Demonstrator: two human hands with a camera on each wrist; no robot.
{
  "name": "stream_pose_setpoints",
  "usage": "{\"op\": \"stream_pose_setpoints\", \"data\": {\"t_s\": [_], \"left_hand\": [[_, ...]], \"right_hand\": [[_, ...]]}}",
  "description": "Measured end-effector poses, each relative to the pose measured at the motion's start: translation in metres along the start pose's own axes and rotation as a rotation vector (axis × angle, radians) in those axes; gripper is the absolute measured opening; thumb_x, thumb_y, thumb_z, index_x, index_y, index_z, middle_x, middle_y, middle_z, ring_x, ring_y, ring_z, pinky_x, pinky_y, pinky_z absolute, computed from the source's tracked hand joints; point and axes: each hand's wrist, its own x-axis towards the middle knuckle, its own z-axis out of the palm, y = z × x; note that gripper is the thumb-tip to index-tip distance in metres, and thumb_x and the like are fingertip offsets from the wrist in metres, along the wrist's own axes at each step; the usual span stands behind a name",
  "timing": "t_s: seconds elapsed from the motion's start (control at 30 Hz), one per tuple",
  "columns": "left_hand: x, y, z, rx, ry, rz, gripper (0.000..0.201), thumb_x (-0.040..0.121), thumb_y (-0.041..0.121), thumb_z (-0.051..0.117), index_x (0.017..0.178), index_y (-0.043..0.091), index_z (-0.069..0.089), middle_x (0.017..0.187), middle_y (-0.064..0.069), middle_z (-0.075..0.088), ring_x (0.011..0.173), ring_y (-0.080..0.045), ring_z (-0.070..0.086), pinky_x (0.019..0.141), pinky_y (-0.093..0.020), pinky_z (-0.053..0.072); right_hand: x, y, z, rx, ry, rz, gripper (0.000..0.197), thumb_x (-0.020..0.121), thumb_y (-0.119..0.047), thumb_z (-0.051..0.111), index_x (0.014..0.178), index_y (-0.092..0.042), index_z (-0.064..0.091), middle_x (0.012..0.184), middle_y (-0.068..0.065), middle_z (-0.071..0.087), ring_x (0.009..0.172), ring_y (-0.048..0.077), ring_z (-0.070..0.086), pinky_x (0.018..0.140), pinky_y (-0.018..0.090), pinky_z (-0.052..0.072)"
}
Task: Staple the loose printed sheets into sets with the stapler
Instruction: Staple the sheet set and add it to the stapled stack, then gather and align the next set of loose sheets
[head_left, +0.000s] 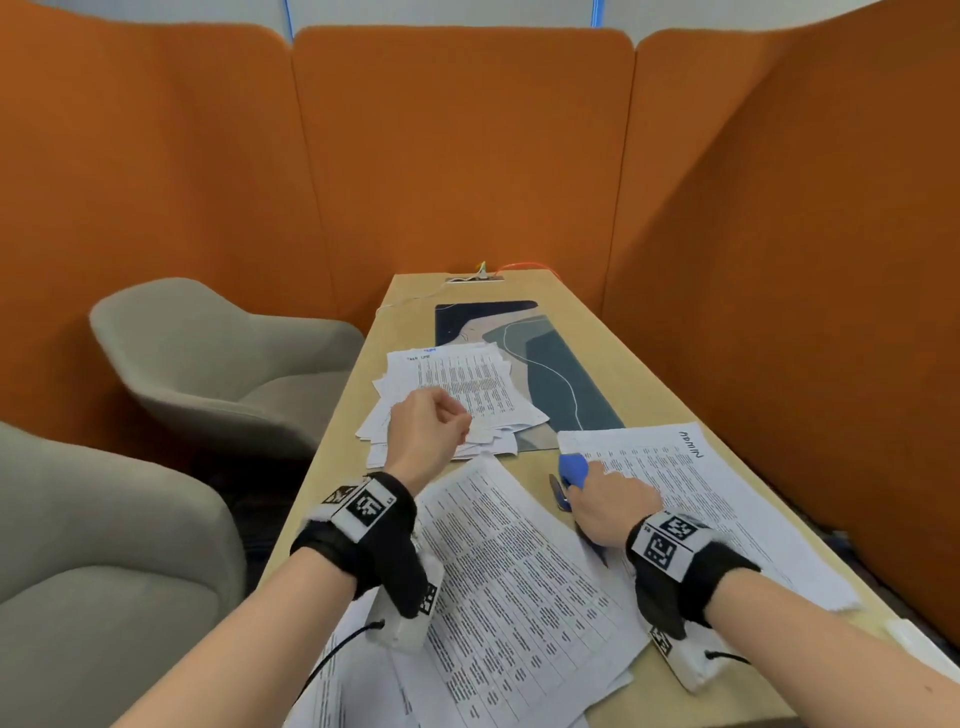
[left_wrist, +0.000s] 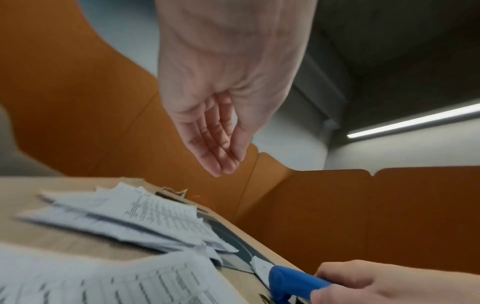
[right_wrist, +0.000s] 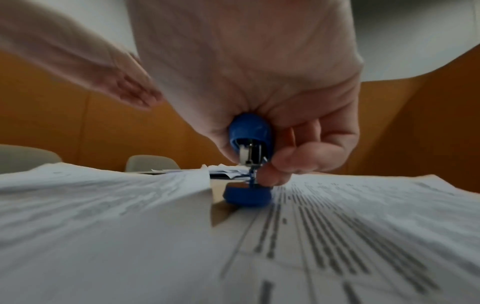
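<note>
My right hand (head_left: 605, 493) grips a blue stapler (head_left: 572, 466) at the left edge of the right stack of printed sheets (head_left: 711, 499). In the right wrist view the stapler (right_wrist: 249, 131) stands on its base with its mouth apart, fingers (right_wrist: 298, 156) curled round it; whether paper lies in the mouth I cannot tell. My left hand (head_left: 434, 423) hovers above the far, fanned pile of sheets (head_left: 467, 384); in the left wrist view the left hand (left_wrist: 215, 144) is relaxed and holds nothing. A third spread of sheets (head_left: 519, 571) lies between my forearms.
The wooden table (head_left: 587, 332) is narrow, with a dark patterned desk mat (head_left: 556, 374) and a socket plate with cables (head_left: 475, 278) at its far end. Grey armchairs (head_left: 223, 364) stand on the left. Orange partition walls (head_left: 467, 156) close in the back and right.
</note>
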Motion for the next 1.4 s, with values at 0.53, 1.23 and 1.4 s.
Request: {"op": "stream_pose_setpoints", "data": {"t_s": [0.53,1.23,1.4], "left_hand": [[-0.121,0.142,0.147,-0.464,-0.213,0.286,0.011,0.086,0.021,0.068,0.079,0.029,0.064,0.075,0.013,0.065,0.076,-0.006,0.064,0.069,-0.015,0.054],[-0.231,0.096,0.477,0.278,-0.91,0.017,0.03,0.088,-0.003,0.051,0.104,0.01,0.073,0.116,-0.009,0.069,0.112,-0.025,0.061,0.097,-0.03,0.047],[-0.233,0.101,0.483,0.266,-0.902,0.05,0.027,0.086,-0.006,0.052,0.084,0.014,0.07,0.125,-0.011,0.052,0.112,-0.029,0.056,0.09,-0.03,0.047]], "right_hand": [[-0.109,0.172,-0.107,0.561,0.459,-0.031,0.038,0.1,-0.038,0.038,0.135,-0.026,0.042,0.097,0.001,0.062,0.091,0.022,0.059,0.077,0.037,0.049],[-0.213,0.423,-0.053,0.821,0.605,0.22,0.023,0.097,-0.026,0.042,0.106,-0.04,0.058,0.086,-0.011,0.065,0.079,0.005,0.062,0.069,0.022,0.052],[-0.216,0.42,-0.05,0.853,0.618,0.186,0.024,0.098,-0.025,0.042,0.106,-0.039,0.059,0.088,-0.008,0.066,0.078,0.006,0.062,0.066,0.017,0.052]]}}
